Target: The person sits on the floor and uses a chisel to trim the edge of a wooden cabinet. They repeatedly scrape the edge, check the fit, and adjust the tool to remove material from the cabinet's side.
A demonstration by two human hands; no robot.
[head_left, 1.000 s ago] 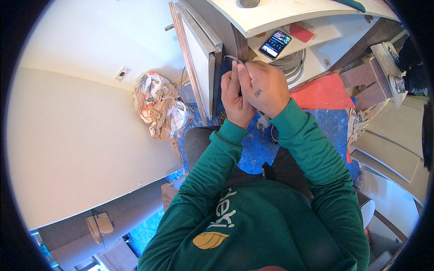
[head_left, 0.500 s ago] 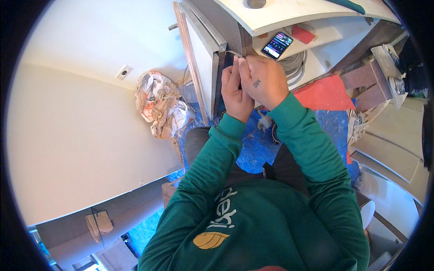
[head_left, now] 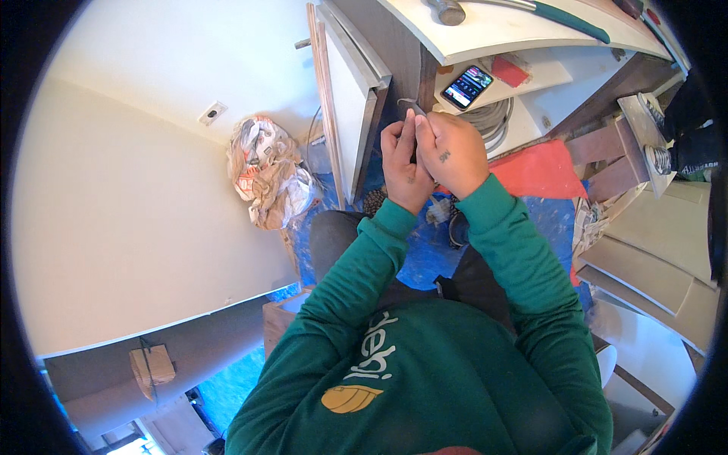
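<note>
My left hand (head_left: 407, 171) and my right hand (head_left: 456, 152) are pressed together in front of a wooden cabinet. Both have closed fingers, pinching a thin greyish strip (head_left: 410, 101) whose curled end sticks out beyond the fingertips. The rest of the strip is hidden by my hands, so its kind is unclear. Just left of them, pale panels with dark edges (head_left: 356, 98) stand upright. Beyond my right hand, a lit phone (head_left: 467, 86) lies on a shelf inside the cabinet. A coil of grey cable or hose (head_left: 497, 125) sits below it.
A hammer (head_left: 572, 23) lies on the cream top. Red sheet material (head_left: 531, 171) hangs beside my right forearm. Crumpled bags (head_left: 269, 174) sit by the wall at left, below an outlet (head_left: 212, 113). Blue sheeting (head_left: 432, 254) covers the floor. Another person's shoes (head_left: 658, 159) show at right.
The view has shifted, bringing more of the hammer into sight. My joined hands sit slightly lower and farther right in the picture, still pinching the strip.
</note>
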